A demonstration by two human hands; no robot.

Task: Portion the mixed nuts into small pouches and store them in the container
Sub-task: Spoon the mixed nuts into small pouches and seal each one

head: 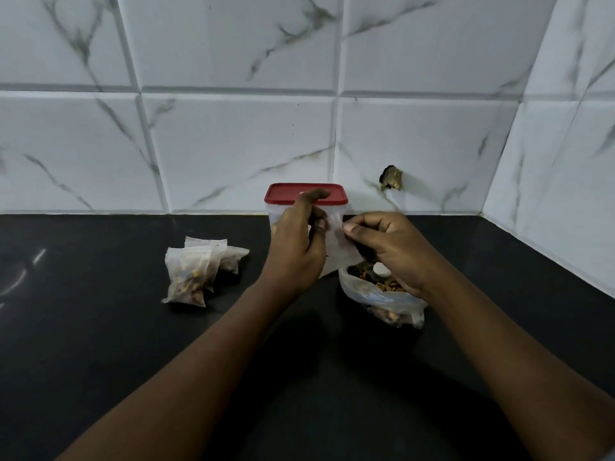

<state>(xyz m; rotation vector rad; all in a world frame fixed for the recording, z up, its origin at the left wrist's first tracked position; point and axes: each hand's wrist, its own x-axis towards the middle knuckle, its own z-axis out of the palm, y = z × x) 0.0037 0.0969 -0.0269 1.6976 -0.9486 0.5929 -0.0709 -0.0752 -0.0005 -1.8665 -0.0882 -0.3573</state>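
Note:
A small, empty translucent pouch (337,251) hangs between both hands above the black counter. My left hand (296,244) pinches its left edge, and my right hand (386,247) pinches its right edge at the top. Under my right hand lies an open plastic bag of mixed nuts (382,294) with a white scoop-like piece (381,270) in it. Behind the hands stands a clear container with a red lid (306,193), closed. Two or three filled pouches (196,271) lie in a heap to the left.
The black counter (133,344) runs back to a white marble-tiled wall, which turns a corner at the right. A dark hole (391,178) breaks the tile behind the container.

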